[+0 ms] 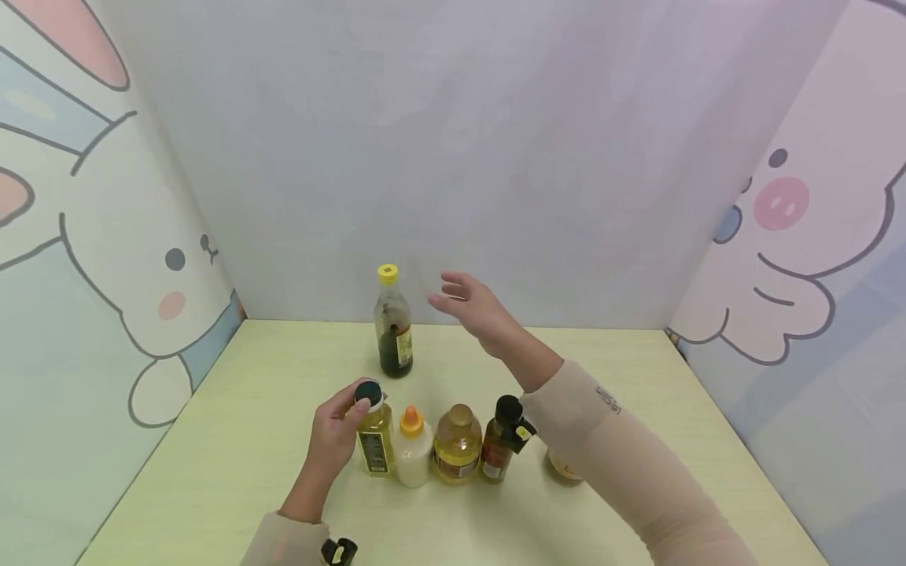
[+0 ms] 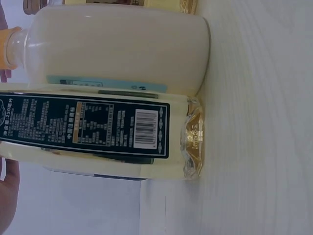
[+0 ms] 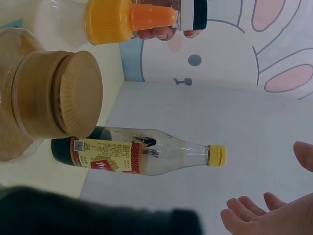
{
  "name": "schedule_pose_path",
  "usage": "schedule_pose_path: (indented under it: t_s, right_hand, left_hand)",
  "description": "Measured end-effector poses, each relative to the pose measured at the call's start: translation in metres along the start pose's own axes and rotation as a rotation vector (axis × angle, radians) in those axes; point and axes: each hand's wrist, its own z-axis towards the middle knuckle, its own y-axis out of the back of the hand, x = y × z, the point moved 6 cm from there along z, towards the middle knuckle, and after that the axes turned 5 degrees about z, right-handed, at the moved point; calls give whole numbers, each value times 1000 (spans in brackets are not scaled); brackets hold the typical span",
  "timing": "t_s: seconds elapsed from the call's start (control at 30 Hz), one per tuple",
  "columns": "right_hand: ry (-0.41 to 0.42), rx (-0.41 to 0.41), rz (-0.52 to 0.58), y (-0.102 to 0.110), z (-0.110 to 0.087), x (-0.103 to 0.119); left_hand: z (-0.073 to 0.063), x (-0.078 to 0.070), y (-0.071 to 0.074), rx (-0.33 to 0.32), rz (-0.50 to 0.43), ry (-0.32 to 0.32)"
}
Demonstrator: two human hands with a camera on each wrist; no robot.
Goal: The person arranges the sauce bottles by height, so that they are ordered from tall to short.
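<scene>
My left hand point(image 1: 336, 428) grips a square bottle of yellow oil point(image 1: 375, 444) around its neck, just below the dark green cap. The base of that bottle point(image 2: 193, 137) meets the table in the left wrist view. Beside it stands a white squeeze bottle point(image 1: 414, 456) with a yellow and orange nozzle cap. My right hand point(image 1: 470, 303) is in the air, fingers apart and holding nothing. To its left, a soy sauce bottle point(image 1: 394, 334) with a yellow cap stands upright at the back; the right wrist view shows a gap between the hand and this bottle point(image 3: 146, 152).
A round brown-capped bottle point(image 1: 458, 448) and a dark-capped bottle point(image 1: 497, 444) continue the row rightward. A low jar point(image 1: 565, 469) is partly hidden under my right sleeve. The pale table point(image 1: 248, 409) ends at a plain back wall point(image 1: 439, 157), with cartoon-printed side walls.
</scene>
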Motion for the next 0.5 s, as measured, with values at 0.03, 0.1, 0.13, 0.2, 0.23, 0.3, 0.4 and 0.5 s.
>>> schedule_pose_path:
  t_s: [0.03, 0.1, 0.13, 0.2, 0.23, 0.3, 0.4, 0.5]
  right_hand:
    - [3, 6, 2, 1, -1, 0]
    - [9, 16, 2, 3, -4, -1]
    - [10, 20, 2, 4, -5, -1]
    - [13, 29, 7, 6, -8, -2]
    - [15, 34, 8, 7, -10, -2]
    - [20, 49, 14, 9, -14, -3]
    - [22, 72, 19, 12, -21, -5]
    - [20, 86, 17, 18, -28, -9]
  left_hand:
    - [0, 0, 0, 0, 1, 1]
    - [0, 0, 0, 1, 1, 0]
    - [0, 0, 0, 1, -1, -1]
    - [0, 1, 0, 1, -2, -7]
    - [0, 1, 0, 1, -2, -10]
    - [1, 0, 0, 2, 0, -17]
    - [0, 0, 0, 4, -2, -23]
    - [-1, 0, 0, 8, -5, -21]
